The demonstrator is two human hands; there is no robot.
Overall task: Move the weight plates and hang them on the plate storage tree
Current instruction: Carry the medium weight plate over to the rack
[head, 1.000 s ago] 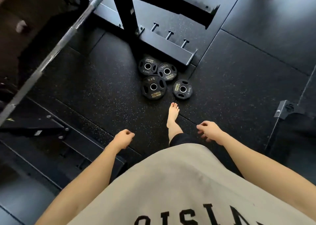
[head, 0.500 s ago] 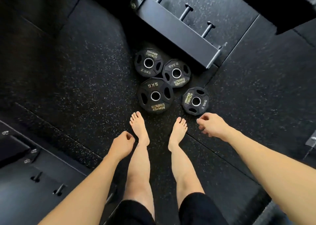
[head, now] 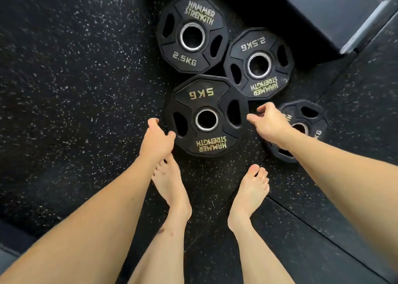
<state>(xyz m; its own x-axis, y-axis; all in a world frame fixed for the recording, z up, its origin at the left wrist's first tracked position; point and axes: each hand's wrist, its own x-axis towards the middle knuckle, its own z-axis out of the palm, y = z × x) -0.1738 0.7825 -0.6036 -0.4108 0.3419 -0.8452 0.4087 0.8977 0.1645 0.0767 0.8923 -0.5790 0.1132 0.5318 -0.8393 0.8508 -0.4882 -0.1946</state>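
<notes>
Both hands down at the 5 kg plate [head: 206, 115], flat on the rubber floor [head: 75, 89]: left hand [head: 156, 140] at its left rim, fingers loosely curled, right hand [head: 269, 124] spread just off its right edge. Neither grips it. Three 2.5 kg plates [head: 191, 34] lie close around.

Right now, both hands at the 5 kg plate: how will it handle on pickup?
The 5KG plate is probably dense and rigid, heavy for its size going by the marking. It lies flat on the rubber floor, so getting fingers under the rim may be awkward; the grip slots should help. Left hand and right hand flank it, suggesting a two-handed lift.
</notes>
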